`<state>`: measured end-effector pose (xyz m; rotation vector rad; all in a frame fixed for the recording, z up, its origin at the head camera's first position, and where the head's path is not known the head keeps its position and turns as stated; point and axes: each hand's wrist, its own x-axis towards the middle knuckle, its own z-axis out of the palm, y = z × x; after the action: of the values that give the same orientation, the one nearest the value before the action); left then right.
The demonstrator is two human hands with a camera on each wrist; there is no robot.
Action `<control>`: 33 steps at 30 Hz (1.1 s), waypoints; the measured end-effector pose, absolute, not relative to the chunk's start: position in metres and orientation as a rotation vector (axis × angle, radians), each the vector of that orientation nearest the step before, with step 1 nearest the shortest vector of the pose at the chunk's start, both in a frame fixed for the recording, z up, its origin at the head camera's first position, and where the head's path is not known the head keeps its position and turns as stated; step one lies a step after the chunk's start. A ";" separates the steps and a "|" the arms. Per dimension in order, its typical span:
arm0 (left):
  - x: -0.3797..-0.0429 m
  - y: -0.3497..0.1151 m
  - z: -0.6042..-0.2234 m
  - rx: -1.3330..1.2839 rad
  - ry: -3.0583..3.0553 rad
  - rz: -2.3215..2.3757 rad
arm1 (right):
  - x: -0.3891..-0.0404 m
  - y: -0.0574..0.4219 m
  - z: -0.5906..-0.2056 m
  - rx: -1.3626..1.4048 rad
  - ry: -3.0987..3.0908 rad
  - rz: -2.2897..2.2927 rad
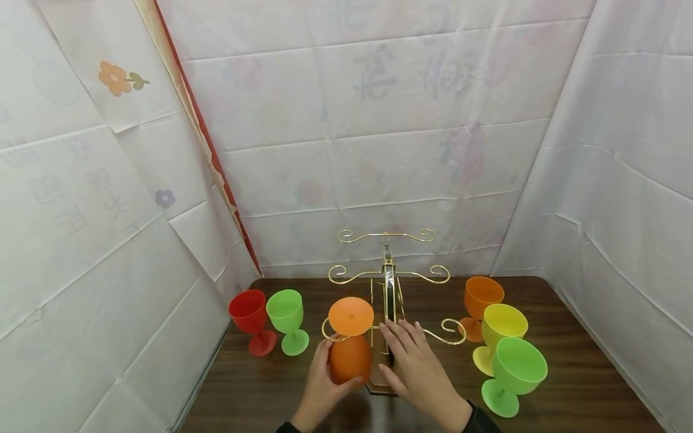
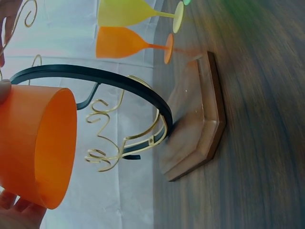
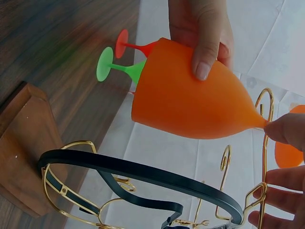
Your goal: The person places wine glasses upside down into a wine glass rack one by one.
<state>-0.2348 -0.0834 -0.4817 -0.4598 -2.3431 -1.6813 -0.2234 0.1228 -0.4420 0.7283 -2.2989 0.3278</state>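
Observation:
My left hand (image 1: 319, 388) grips the bowl of an orange plastic goblet (image 1: 351, 362), thumb on the near side. The goblet is upside down, its round foot uppermost and its mouth facing the table. Its stem meets the lowest left gold wire arm (image 3: 265, 157) of a goblet rack (image 1: 389, 288). The rack has a curved black upright and a brown wooden base (image 2: 202, 119). My right hand (image 1: 414, 370) rests at the rack, its fingers fairly straight and their tips at the gold wire. In the right wrist view, the right thumb (image 3: 287, 131) is close to the goblet's stem.
Upright on the dark wooden table (image 1: 238, 391) stand a red goblet (image 1: 249, 313) and a green goblet (image 1: 286, 310) at left. At right are an orange goblet (image 1: 483, 294), a yellow goblet (image 1: 503, 328) and another green goblet (image 1: 520, 367). White printed sheets (image 1: 379, 168) enclose the table.

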 end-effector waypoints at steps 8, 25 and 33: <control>-0.233 -0.090 -0.488 -0.436 -2.268 -1.639 | -0.223 0.122 -0.442 0.729 -2.293 0.327; -0.237 -0.096 -0.489 -0.439 -2.157 -1.644 | -0.223 0.123 -0.443 0.720 -2.307 0.341; -0.253 -0.102 -0.516 -0.332 -2.178 -1.686 | -0.223 0.124 -0.443 0.714 -2.314 0.339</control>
<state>-0.2530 -0.1018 -0.5165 -0.3317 -2.1783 -1.6863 -0.2231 0.1236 -0.4429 0.7140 -2.3138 0.3394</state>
